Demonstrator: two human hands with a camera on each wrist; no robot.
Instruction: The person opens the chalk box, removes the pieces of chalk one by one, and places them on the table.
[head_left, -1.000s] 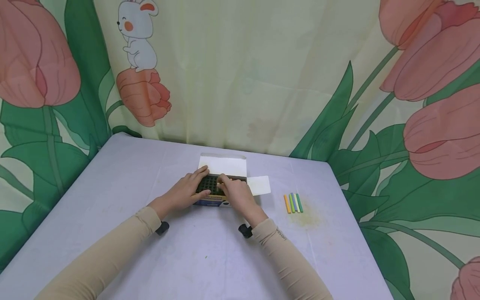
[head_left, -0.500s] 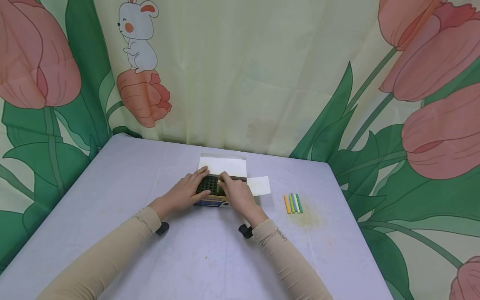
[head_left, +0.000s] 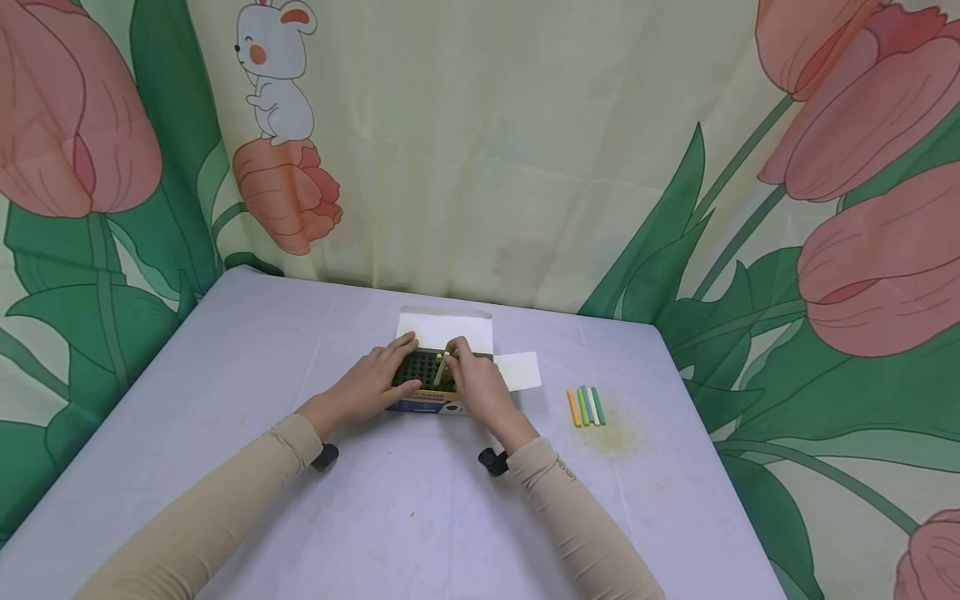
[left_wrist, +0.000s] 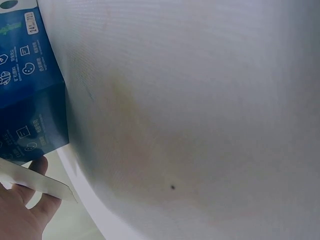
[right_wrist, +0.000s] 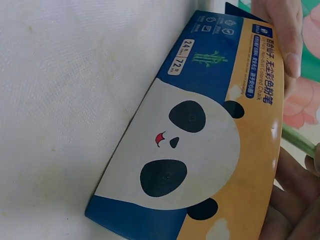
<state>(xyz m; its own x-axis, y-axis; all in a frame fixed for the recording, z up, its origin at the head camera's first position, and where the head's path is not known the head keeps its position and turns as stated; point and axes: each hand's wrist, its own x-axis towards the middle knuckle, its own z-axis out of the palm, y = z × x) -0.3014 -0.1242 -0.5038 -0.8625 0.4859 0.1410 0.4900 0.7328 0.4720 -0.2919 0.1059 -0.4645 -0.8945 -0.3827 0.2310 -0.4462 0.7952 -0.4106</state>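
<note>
The right grip (head_left: 482, 387) pinched a green chalk (head_left: 441, 369) near its top, aslant over the holed tray (head_left: 415, 368) of a box (head_left: 422, 406). The box stood toward the counter's (head_left: 405, 550) far edge, its front reading "Non-dust Colored Chalk", "24" and "72" with Chinese characters and a panda face (right_wrist: 215, 145). The left grip (head_left: 366, 381) lay spread across its left end. More sticks (head_left: 583, 408) lay nearer the right edge.

Your head view evenly lit, soft shadows on your worktop (head_left: 390, 525), left wrist view dimmer rightward, chalk box (right_wrist: 200, 135) glinting
</note>
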